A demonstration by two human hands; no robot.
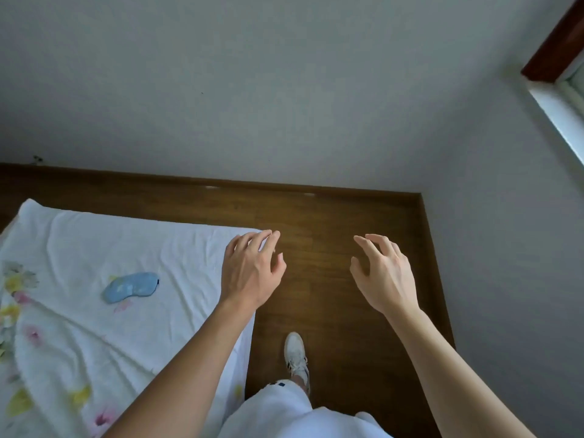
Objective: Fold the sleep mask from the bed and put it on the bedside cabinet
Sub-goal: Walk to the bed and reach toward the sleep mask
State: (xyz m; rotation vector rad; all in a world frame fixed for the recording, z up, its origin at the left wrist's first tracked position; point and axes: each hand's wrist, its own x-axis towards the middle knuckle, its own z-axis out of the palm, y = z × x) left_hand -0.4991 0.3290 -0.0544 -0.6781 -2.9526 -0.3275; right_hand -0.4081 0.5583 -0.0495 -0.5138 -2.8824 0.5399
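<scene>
I had both arms out ahead, my left hand (251,270) and right hand (384,275) empty, fingers loosely spread, since the pale blue fabric sleep mask (131,286) lay unfolded on the white floral bedsheet (177,248), well left of them.

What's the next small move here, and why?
Probably reach the left hand left and down to the sleep mask. The mask lies flat and unfolded on the bed sheet, and both hands are open and empty, the right hand over the floor and farther from it. No bedside cabinet is in view.
</scene>
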